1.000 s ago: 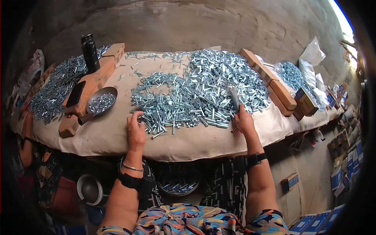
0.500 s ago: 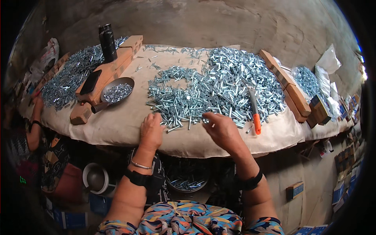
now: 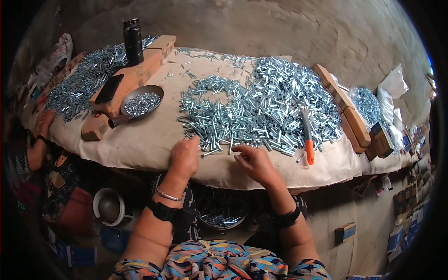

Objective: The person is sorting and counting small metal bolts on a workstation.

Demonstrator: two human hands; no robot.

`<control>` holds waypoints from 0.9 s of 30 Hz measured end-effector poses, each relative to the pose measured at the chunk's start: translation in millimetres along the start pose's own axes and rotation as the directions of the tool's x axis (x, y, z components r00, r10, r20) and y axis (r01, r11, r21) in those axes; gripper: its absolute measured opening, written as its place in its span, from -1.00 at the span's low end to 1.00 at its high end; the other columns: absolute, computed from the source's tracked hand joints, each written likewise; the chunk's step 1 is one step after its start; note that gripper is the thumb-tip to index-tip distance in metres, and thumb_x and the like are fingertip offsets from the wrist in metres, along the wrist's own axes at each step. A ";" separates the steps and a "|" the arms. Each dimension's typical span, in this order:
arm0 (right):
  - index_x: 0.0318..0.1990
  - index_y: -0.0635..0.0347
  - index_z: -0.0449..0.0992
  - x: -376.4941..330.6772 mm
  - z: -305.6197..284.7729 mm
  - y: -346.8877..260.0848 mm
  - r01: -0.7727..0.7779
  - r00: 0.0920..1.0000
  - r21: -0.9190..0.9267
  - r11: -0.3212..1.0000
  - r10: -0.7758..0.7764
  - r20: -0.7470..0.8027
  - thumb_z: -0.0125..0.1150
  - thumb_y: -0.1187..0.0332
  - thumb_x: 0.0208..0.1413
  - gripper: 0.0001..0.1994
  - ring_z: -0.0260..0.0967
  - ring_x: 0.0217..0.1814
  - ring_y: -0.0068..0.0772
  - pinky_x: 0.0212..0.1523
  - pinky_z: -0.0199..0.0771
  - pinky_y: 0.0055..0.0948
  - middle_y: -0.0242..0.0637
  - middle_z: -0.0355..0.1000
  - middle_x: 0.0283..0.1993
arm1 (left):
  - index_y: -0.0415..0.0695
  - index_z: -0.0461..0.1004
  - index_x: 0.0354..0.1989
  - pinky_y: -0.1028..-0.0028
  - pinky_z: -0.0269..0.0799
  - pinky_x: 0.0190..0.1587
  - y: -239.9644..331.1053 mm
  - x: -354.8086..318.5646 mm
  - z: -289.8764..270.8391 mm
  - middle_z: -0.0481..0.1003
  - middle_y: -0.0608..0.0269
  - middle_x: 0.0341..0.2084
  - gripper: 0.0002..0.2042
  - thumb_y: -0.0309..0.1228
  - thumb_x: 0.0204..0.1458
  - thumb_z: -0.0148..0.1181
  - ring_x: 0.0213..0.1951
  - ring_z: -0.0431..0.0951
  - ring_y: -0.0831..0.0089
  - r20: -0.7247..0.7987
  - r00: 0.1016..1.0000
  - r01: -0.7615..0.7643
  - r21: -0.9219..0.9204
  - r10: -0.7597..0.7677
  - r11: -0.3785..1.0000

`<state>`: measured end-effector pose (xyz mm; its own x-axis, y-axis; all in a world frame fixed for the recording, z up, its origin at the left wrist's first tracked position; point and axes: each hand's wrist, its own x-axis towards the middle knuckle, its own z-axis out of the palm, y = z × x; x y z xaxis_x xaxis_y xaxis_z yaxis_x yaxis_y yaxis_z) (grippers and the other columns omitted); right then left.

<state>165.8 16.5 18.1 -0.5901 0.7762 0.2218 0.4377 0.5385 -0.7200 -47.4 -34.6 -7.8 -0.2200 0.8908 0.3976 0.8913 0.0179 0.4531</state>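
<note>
1. We see shiny silver bolts and smooth tubular sleeves heaped on our counter, which wears wrinkled cream cloth.
2. Our left hand curls at the heap's near edge; we cannot tell whether it grips anything.
3. Our right hand is half open, its forefinger just beside a bolt.
4. An orange-handled tool lies on the sleeves; bricks block the right side.
5. Leftward, we have a round metal pan of small bright pieces.

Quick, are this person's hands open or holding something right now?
Left hand: fingers curled; cannot tell whether it holds anything.
Right hand: partly curled; any grip cannot be told.
</note>
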 end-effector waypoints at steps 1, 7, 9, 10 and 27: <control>-0.18 0.22 0.47 -2.7 3.3 11.2 0.022 0.999 0.052 0.998 -0.020 -0.040 0.13 0.43 -0.02 -0.78 0.40 -0.47 -0.26 -0.39 0.38 -0.39 -0.10 0.44 -0.45 | -0.19 0.34 -0.44 0.16 0.27 -0.34 0.7 -1.4 0.8 0.42 -0.01 -0.51 -0.93 -0.52 -0.10 0.09 -0.37 0.39 -0.05 0.002 1.000 -0.001 0.000 0.001 1.000; -0.21 0.23 0.48 1.7 8.9 36.1 0.129 0.965 0.219 0.967 -0.071 -0.253 0.11 0.54 -0.02 -0.81 0.38 -0.46 -0.41 -0.38 0.36 -0.52 -0.18 0.45 -0.41 | -0.21 0.29 -0.53 0.43 0.22 -0.57 16.4 0.8 -2.0 0.33 0.27 -0.64 -0.86 -0.46 0.00 0.06 -0.61 0.34 0.50 0.007 0.987 0.137 -0.534 -0.158 0.834; -0.23 0.22 0.48 9.2 6.7 38.5 0.197 0.939 0.180 0.964 -0.132 -0.318 0.10 0.56 -0.02 -0.83 0.35 -0.47 -0.39 -0.40 0.34 -0.52 -0.20 0.42 -0.39 | -0.18 0.28 -0.42 0.64 0.13 -0.63 24.0 2.7 -4.7 0.30 0.37 -0.60 -0.93 -0.47 0.07 -0.03 -0.63 0.26 0.67 0.074 0.985 0.149 -0.825 -0.157 0.545; -0.23 0.22 0.48 12.5 5.3 38.9 0.192 0.938 0.184 0.964 -0.126 -0.323 0.10 0.56 -0.02 -0.83 0.35 -0.47 -0.39 -0.40 0.34 -0.52 -0.20 0.42 -0.39 | -0.16 0.27 -0.36 0.74 0.09 -0.66 26.1 3.9 -3.7 0.29 0.42 -0.58 -0.95 -0.47 0.11 -0.08 -0.64 0.22 0.76 0.108 0.983 0.155 -0.920 -0.147 0.360; -0.17 0.13 0.47 30.7 37.2 15.9 0.204 0.918 -0.127 0.971 -0.235 -0.320 0.12 0.55 -0.09 -0.74 0.38 -0.36 -0.18 -0.35 0.39 -0.37 -0.21 0.39 -0.30 | -0.17 0.24 -0.32 0.76 0.01 -0.70 -8.2 7.9 7.4 0.18 0.45 -0.63 -0.90 -0.41 0.15 -0.14 -0.64 0.15 0.73 0.412 0.907 0.420 -0.891 -0.082 0.171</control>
<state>129.4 36.7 -11.0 -0.4276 0.6911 0.5827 0.3910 0.7226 -0.5701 -53.5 -24.4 -14.3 -0.1092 0.9940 -0.0053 -0.2938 -0.0271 0.9555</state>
